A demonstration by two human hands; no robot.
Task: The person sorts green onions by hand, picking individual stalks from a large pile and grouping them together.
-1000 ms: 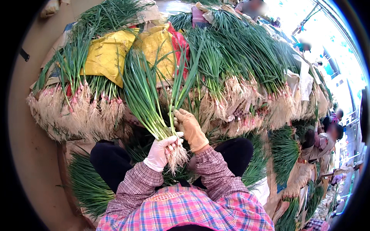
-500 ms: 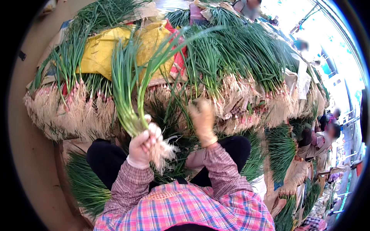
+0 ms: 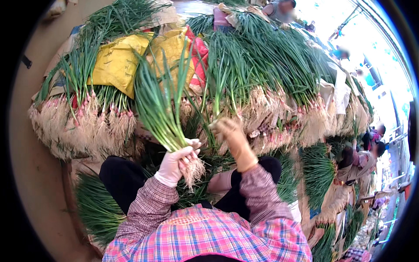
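Observation:
My left hand [image 3: 176,160], in a pale glove, grips a bunch of green onions [image 3: 159,109] just above the pale roots, with the leaves pointing up and away. My right hand [image 3: 230,139], in a tan glove, reaches forward into the big pile of green onions [image 3: 257,70] and pinches a few stalks near their roots. The two hands are apart, with the bunch to the left of the right hand.
Stacked onion bundles [image 3: 78,122] with roots facing me fill the front. Yellow sacks [image 3: 118,61] and a red cloth [image 3: 198,54] lie on the pile. More onions [image 3: 94,209] lie by my knees. Other people [image 3: 362,159] sit at the right.
My left hand has carried the bunch slightly right and lower. My right hand, blurred before, has settled on stalks in the pile ahead.

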